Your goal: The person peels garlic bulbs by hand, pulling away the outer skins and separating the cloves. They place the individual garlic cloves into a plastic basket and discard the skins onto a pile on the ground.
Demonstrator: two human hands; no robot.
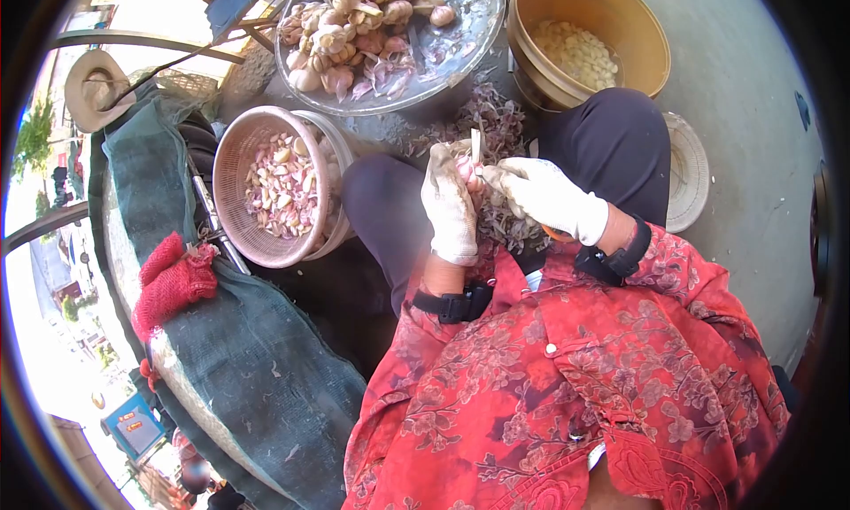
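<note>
Between my knees, my left hand [449,206], in a white work glove, is closed around a pinkish garlic bulb [469,172] with a pale stem sticking up. My right hand [542,194], gloved the same way, is closed with its fingertips against the bulb's right side. An orange piece [558,235] shows below the right palm; whether it belongs to something held there is hidden. Loose garlic skins [491,120] lie on the floor beneath and beyond my hands.
A wide metal basin [469,67] of garlic bulbs stands ahead. Left is a pink basket [228,156] of cloves; right, a tan bucket [651,45] with pale cloves. A white basket [689,178] sits behind my right knee. Green netting [257,368] and a red glove [177,284] lie left.
</note>
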